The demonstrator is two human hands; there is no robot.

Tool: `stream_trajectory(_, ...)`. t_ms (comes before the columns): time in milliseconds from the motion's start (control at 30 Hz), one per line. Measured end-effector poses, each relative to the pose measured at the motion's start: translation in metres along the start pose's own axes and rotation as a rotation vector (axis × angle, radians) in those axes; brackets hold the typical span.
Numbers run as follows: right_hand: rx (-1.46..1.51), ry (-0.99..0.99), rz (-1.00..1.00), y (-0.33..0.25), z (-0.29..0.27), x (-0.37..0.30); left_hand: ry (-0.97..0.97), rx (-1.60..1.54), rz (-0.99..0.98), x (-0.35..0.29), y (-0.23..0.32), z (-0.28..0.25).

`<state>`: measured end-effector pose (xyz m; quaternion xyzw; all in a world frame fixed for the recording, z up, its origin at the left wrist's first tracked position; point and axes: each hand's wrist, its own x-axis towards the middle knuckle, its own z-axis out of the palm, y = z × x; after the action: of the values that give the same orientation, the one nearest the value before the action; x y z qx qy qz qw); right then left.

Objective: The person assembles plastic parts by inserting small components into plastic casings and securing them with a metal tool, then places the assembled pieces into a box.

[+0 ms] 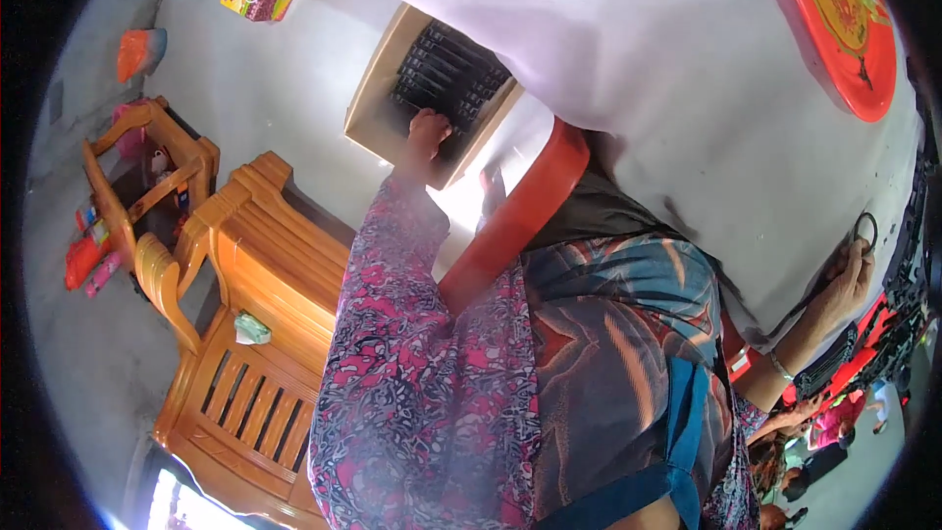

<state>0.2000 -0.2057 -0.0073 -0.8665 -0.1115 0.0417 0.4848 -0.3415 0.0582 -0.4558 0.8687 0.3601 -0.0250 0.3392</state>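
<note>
My left hand (429,131), at the end of a pink and purple patterned sleeve (397,265), reaches over the rim of a cardboard box (368,118). Its fingers are curled down at the black pieces (446,69) stacked in rows inside. What they grip, if anything, is hidden. Far to the right, above a pale cloth-covered table (706,108), my right hand (850,273) is closed on a thin black ring (866,227) that stands up from its fingertips. A bracelet (780,365) circles that wrist.
A red tray (878,83) with a yellow design and black pieces lies on the table's far right. Black items (917,265) crowd the right edge. Left are a wooden bench (265,373) and wooden stand (147,201). A red band-like edge (520,216) crosses near my sleeve. People appear lower right.
</note>
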Motion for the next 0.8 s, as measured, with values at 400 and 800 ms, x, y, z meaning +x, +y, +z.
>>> stream_trajectory(400, -0.072, 0.004, -0.074, -0.001, -0.005, 0.0, -0.272, 0.288, 0.027, 0.051, 0.011, 0.066)
stream_trajectory(800, 0.044, -0.021, 0.024, 0.007, -0.002, 0.008, 0.023, -1.037, -0.586, 0.038, -0.01, 0.063)
